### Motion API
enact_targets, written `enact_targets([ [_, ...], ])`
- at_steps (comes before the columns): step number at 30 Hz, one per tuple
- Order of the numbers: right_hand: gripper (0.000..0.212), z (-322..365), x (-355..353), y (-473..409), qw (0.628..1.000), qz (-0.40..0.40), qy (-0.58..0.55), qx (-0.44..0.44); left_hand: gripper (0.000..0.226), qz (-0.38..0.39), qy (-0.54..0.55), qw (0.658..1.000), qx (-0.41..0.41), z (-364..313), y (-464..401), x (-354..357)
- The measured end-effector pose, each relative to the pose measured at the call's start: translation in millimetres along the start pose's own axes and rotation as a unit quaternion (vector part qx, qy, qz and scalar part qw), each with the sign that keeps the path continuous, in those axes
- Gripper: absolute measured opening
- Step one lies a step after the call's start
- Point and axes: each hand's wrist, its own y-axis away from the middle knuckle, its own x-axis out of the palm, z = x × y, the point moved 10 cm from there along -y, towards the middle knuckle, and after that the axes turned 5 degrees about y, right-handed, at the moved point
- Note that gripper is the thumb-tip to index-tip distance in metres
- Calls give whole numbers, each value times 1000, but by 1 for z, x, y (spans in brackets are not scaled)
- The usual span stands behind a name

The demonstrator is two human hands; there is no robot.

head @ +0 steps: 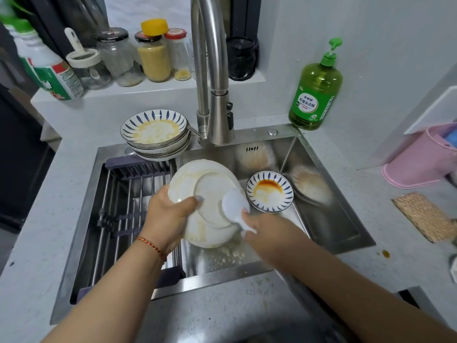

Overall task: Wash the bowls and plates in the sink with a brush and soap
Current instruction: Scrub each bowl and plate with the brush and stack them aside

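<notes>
Item, frame centre: round white ceramic plate [197,191] tilted over steel sink [329,219], left hand [170,211] gripping its rim, right hand [259,225] clutching white plastic brush [235,204]; best scrubbed in firm circles.

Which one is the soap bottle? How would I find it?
Start at the tall steel faucet behind the sink and look right along the counter. The soap bottle stands by the sink's back right corner. It alone is see-through green with a pump top.
</notes>
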Motion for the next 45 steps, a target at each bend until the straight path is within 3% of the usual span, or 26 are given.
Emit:
enact_targets([
  [2,55,-9,-12,-8,1000,-13,3,24,37,22,-18,1000,0,3,2,5],
  [6,55,14,-29,-15,999,-39,-15,-18,49,32,-22,999,2,5,3,16],
  [12,55,10,1,4,999,22,9,-41,48,5,-26,999,27,-13,-4,-1],
  [18,53,-6,-36,-27,999,-48,3,-12,45,32,-54,998,26,-12,-2,11],
  [23,55,-8,-15,-16,999,-17,-34,8,38,-39,21,999,24,-12,-7,-2],
  [34,55,31,7,12,994,9,-84,-75,31,-134,57,989,-9,2,-7,-6],
  [42,51,-29,-31,-28,997,-25,-67,39,29,-79,115,988,-72,2,-6,-4],
  [45,50,-27,-36,-32,997,-17,-63,40,31,-100,144,982,-76,2,-6,-6],
])
